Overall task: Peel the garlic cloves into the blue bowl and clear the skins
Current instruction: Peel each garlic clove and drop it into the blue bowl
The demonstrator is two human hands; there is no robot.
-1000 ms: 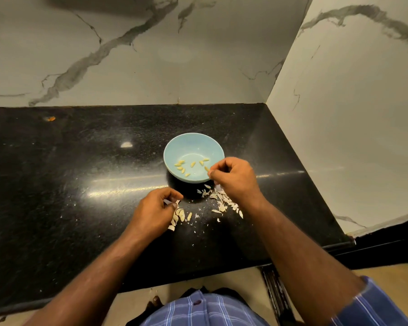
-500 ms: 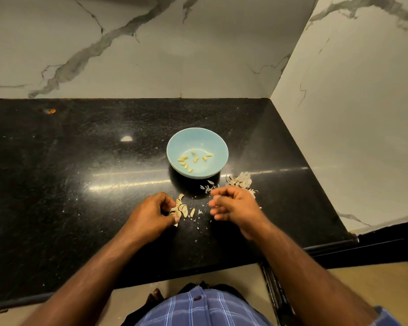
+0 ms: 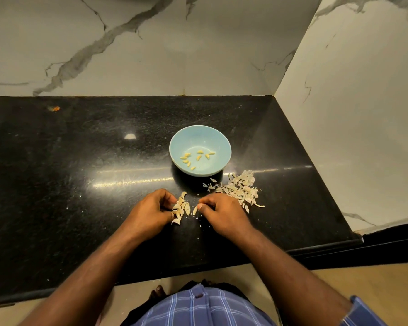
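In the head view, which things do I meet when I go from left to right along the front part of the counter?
left hand → unpeeled garlic cloves → right hand → heap of garlic skins.

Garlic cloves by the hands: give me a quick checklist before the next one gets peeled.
1. Unpeeled cloves within reach between the hands: ok.
2. Blue bowl upright, peeled cloves inside: ok.
3. Skins cleared from the counter: not ok, piled right of the bowl.
4. Left hand touching the clove pile: ok.
5. Right hand pinching a clove: cannot tell.
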